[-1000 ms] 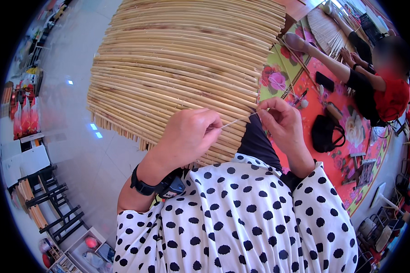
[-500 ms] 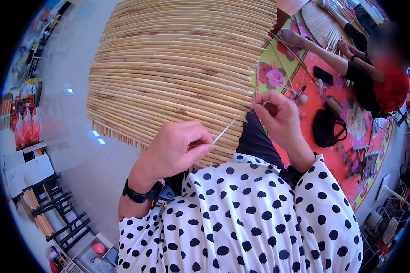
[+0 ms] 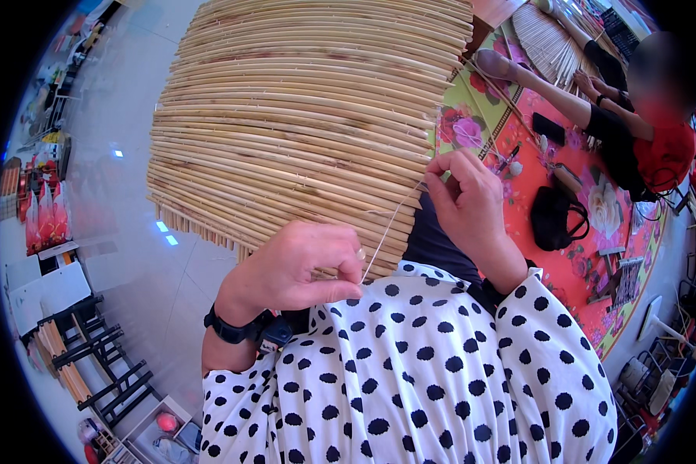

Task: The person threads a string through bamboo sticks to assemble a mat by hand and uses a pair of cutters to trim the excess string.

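Across my lap and away from me lies a large mat of straw-coloured reed stalks (image 3: 286, 139), laid side by side and bound with thin thread. A white thread (image 3: 385, 237) runs taut and slanting between my two hands, over the mat's near right part. My left hand (image 3: 305, 263) pinches its lower end between thumb and fingers, just above my lap. At the mat's right edge, my right hand (image 3: 465, 189) is closed in a pinch on the thread's upper end. The exact fingertip contact there is too small to make out.
A flowered red mat (image 3: 518, 247) covers the floor at right, with a black bag (image 3: 557, 218), a dark phone (image 3: 548, 128) and small tools on it. Another person (image 3: 634, 131) sits there beside a second reed mat (image 3: 545, 39). Folded black-framed stools (image 3: 104, 363) lie at left.
My left hand has moved down toward my lap and turned, drawing the thread longer and steeper. My right hand has shifted slightly, up and to the left.
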The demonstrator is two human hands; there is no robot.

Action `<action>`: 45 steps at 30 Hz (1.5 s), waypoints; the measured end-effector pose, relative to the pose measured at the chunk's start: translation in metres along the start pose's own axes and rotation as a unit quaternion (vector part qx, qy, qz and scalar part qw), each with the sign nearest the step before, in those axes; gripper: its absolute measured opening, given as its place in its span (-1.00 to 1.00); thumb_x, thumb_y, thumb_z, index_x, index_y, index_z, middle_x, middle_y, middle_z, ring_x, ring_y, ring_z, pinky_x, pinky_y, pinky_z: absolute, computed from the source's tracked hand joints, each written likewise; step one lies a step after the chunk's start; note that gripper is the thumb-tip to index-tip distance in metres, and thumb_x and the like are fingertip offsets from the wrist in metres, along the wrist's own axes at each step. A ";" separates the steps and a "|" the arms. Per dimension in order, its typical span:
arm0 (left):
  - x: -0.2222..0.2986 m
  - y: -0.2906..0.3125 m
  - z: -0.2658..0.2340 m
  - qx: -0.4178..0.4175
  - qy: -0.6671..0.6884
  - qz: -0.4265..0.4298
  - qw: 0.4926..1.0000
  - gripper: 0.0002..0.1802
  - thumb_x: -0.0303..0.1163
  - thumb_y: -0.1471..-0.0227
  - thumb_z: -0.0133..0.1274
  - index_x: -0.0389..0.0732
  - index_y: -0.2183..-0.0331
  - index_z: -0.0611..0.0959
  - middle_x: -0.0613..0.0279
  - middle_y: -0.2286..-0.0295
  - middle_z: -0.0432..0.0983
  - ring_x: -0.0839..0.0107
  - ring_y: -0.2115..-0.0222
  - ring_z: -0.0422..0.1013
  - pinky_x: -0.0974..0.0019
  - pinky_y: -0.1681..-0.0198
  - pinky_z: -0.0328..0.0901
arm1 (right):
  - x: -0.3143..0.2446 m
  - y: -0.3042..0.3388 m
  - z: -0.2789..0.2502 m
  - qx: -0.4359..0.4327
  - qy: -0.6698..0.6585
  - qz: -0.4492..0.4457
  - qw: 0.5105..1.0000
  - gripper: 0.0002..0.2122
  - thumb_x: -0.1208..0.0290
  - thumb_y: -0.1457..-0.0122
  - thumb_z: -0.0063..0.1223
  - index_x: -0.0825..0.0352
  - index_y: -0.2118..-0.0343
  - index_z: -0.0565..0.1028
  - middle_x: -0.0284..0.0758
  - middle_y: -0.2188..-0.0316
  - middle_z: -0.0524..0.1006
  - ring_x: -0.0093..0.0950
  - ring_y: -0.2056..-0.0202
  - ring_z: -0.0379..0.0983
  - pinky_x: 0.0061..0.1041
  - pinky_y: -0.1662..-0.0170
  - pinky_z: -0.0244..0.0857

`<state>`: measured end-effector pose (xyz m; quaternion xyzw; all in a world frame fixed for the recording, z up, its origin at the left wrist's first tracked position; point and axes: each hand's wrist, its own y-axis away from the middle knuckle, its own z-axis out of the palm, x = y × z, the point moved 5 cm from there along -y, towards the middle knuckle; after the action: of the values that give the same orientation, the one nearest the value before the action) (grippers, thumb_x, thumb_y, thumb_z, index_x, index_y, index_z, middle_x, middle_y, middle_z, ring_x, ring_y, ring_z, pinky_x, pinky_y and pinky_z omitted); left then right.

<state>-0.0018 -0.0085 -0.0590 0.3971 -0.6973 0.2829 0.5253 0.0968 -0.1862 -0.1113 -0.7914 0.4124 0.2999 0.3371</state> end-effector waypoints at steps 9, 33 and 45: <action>-0.006 0.004 -0.014 0.135 0.001 0.017 0.991 -0.88 -0.52 0.10 0.16 -0.24 0.47 0.52 0.19 0.42 0.46 0.35 0.37 0.42 0.36 0.28 0.29 | -0.008 -0.005 -0.019 0.085 -0.052 -0.050 0.994 -0.87 0.65 0.10 0.17 0.32 0.47 0.48 -0.36 0.54 0.47 -0.56 0.60 0.41 -0.58 0.57 0.23; 0.005 0.000 -0.018 0.115 0.006 0.013 0.993 -0.92 -0.55 0.15 0.12 -0.26 0.52 0.52 0.08 0.42 0.51 0.33 0.37 0.47 0.38 0.30 0.35 | -0.021 0.000 -0.001 -0.036 -0.011 -0.160 0.986 -0.90 0.58 0.12 0.20 0.29 0.51 0.51 -0.37 0.61 0.44 -0.44 0.62 0.43 -0.52 0.59 0.29; -0.002 -0.001 0.010 0.007 -0.125 0.073 0.989 -0.89 -0.52 0.22 0.19 -0.21 0.52 0.58 0.25 0.41 0.52 0.28 0.37 0.48 0.28 0.27 0.34 | -0.031 -0.010 -0.001 -0.075 0.003 -0.203 0.976 -0.88 0.52 0.15 0.25 0.27 0.49 0.56 -0.38 0.56 0.49 -0.41 0.51 0.44 -0.44 0.46 0.34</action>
<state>-0.0059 -0.0164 -0.0641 0.3812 -0.7828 0.2737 0.4087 0.0905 -0.1689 -0.0851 -0.8825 0.2208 0.2527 0.3296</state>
